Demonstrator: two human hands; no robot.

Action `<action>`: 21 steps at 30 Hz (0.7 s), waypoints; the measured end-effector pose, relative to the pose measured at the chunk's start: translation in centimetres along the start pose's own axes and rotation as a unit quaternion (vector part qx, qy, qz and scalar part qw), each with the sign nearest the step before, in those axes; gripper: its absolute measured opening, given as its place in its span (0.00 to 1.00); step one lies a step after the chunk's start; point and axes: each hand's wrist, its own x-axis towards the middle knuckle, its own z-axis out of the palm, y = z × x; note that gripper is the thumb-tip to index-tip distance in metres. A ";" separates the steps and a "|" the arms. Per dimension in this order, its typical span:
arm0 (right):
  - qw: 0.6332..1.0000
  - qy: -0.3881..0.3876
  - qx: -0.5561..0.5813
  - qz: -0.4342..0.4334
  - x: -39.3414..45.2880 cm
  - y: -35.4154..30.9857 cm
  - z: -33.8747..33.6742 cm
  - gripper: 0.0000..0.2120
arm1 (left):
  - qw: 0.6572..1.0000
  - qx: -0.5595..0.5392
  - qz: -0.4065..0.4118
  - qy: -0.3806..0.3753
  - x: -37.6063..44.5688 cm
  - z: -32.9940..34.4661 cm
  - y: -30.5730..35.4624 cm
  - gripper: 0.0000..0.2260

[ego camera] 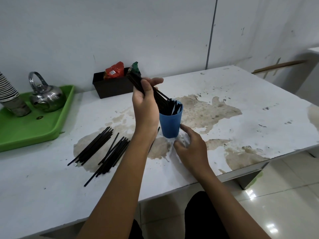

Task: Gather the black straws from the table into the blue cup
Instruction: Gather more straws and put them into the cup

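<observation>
1. Your left hand (145,100) is closing around a bundle of black straws (138,81), thumb on one side and fingers on the other, and is holding it raised and tilted, with the lower ends reaching down into the blue cup (170,124).
2. The blue cup is standing upright near the middle of the bench (241,94), on a brownish worn patch, with more straw ends showing above its rim.
3. Your right hand (191,144) is hanging open and empty just beside the cup's base, fingers spread and curved towards it; whether a fingertip is touching the cup cannot be told.
4. Loose straws (103,149) are lying in two rough heaps on the bench to the left of your left forearm, slanting from lower left to upper right, with a few strays sticking out.
5. One more straw is peeking out just beside the cup's base, mostly hidden behind your left wrist.
6. A black box (112,88) holding a red packet (114,70) and a green packet (135,67) is sitting against the wall, right behind the raised bundle.
7. A green tray (34,131) is sitting at the bench's left end, carrying a metal kettle (47,97) and a stack of cups (10,97), well apart from the blue cup.
</observation>
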 end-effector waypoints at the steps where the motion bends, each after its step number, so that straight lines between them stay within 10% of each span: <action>1: 1.000 0.000 -0.001 0.001 0.0 0.0 0.0 0.27 | 1.000 0.004 0.001 0.001 -0.1 0.3 -0.2 0.12; 13: 1.000 -0.002 -0.014 -0.017 0.0 0.1 0.1 0.26 | 0.991 0.114 0.069 -0.005 -2.4 1.3 -4.6 0.11; 21: 1.000 0.006 -0.020 -0.020 0.0 0.3 0.3 0.26 | 0.919 0.359 0.164 0.015 -2.4 0.9 -5.5 0.11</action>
